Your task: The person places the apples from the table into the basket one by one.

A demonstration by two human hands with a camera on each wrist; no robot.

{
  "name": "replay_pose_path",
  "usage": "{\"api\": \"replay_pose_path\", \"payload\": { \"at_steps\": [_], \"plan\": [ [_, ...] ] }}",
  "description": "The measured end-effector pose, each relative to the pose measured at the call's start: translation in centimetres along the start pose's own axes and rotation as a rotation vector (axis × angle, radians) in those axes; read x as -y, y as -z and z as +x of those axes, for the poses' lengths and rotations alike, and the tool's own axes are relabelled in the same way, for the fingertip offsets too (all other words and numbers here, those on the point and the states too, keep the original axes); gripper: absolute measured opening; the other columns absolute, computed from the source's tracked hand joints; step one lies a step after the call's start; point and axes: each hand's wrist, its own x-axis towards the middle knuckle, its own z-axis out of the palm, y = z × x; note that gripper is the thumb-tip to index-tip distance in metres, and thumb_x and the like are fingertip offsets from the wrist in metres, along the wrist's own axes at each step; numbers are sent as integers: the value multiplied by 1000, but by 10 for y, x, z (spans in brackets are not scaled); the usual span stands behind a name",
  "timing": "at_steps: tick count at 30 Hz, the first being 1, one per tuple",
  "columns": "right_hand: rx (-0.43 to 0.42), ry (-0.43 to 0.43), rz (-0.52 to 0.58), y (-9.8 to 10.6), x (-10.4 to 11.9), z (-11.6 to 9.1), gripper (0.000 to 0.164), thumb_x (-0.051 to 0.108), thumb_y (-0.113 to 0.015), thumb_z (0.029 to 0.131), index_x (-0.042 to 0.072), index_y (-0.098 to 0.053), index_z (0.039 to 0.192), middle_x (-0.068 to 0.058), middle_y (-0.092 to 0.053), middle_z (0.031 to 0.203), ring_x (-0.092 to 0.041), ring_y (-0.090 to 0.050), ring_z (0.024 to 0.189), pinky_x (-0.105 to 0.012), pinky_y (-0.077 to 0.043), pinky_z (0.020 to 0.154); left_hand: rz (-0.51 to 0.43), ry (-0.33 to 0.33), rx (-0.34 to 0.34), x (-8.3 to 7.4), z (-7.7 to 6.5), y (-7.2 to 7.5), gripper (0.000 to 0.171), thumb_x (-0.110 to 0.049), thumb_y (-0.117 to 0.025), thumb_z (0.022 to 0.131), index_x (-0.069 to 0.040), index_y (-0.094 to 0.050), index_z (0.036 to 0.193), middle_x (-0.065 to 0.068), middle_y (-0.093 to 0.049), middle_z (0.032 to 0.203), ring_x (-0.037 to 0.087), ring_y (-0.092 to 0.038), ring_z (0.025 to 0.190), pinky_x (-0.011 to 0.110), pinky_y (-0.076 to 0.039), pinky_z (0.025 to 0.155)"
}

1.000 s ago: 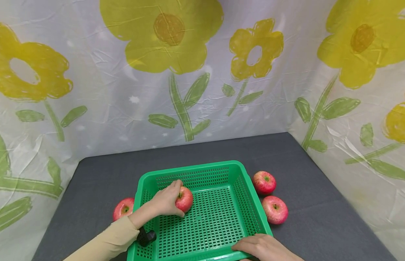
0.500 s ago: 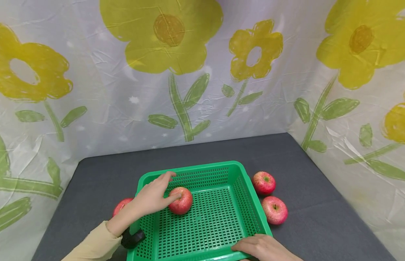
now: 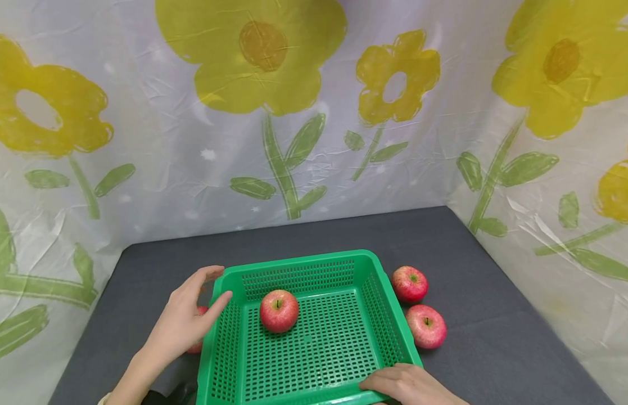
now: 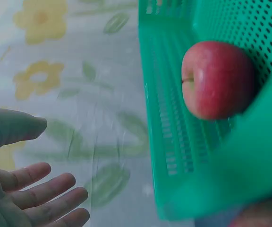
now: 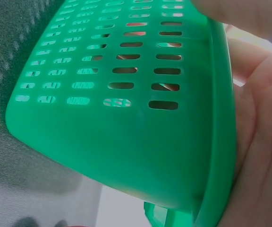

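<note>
A red apple (image 3: 279,311) sits inside the green plastic basket (image 3: 314,388), toward its left side. My left hand (image 3: 184,318) hovers over the basket's left rim, fingers spread and holding nothing; in the left wrist view its fingers (image 4: 55,198) are apart from the basket. Beneath that hand, outside the basket, another apple (image 3: 196,343) is mostly hidden. My right hand (image 3: 407,383) grips the near rim at the right corner. The right wrist view shows the slotted basket wall (image 5: 103,137) with the rim between thumb and fingers.
Two more apples, one farther back (image 3: 410,283) and one nearer (image 3: 426,326), lie on the dark grey table (image 3: 496,315) just right of the basket. A flower-printed white curtain (image 3: 192,146) surrounds the table's back and sides.
My left hand has let go of the apple in the basket and moved left, out over the left rim. The right hand and basket have stayed put.
</note>
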Motion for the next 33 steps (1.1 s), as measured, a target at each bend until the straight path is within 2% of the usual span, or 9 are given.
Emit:
{"api": "replay_pose_path", "payload": {
  "at_steps": [5,9,12,15,21,25,33],
  "plan": [
    [-8,-6,9,0,0,0,20,27,-55,88,21,-58,106,19,-57,97,6,-52,85,-12,-40,71,-17,73,-34,16,-19,10,43,-21,-61,84,-5,-46,121,8,-51,118,26,-48,107,44,-43,78],
    [-9,-15,15,-1,0,0,19,25,-55,88,22,-59,106,19,-56,97,6,-52,85,-12,-40,70,20,123,-44,29,-35,13,46,-18,-64,82,-2,-45,120,11,-51,117,27,-47,104,43,-43,75],
    [-9,-17,20,0,1,0,19,24,-55,87,22,-59,106,19,-56,97,6,-52,85,-13,-41,70,43,166,-24,39,-46,12,52,-20,-66,80,2,-43,121,16,-48,118,31,-45,105,46,-42,74],
    [-5,-23,27,0,1,0,19,24,-55,88,22,-59,106,19,-56,97,6,-52,85,-13,-41,71,45,213,24,50,-55,10,64,-25,-68,78,6,-37,125,23,-42,121,38,-40,108,52,-40,75],
    [0,-31,24,0,1,-1,19,24,-55,87,22,-58,106,18,-57,97,5,-53,85,-13,-41,72,38,281,145,68,-62,-4,90,-39,-70,73,10,-23,132,29,-32,127,45,-32,113,59,-35,79],
    [1,-29,20,0,0,-1,20,24,-55,87,22,-58,107,18,-57,98,5,-52,87,-14,-42,73,21,308,205,77,-65,-14,103,-41,-74,68,8,-14,136,32,-27,129,48,-30,113,61,-36,79],
    [-1,-27,6,1,0,-1,20,24,-55,87,21,-59,106,19,-56,99,6,-52,87,-14,-41,73,12,285,161,83,-66,-34,103,-30,-79,64,11,-16,134,32,-27,127,44,-34,110,58,-39,78]
  ]
}}
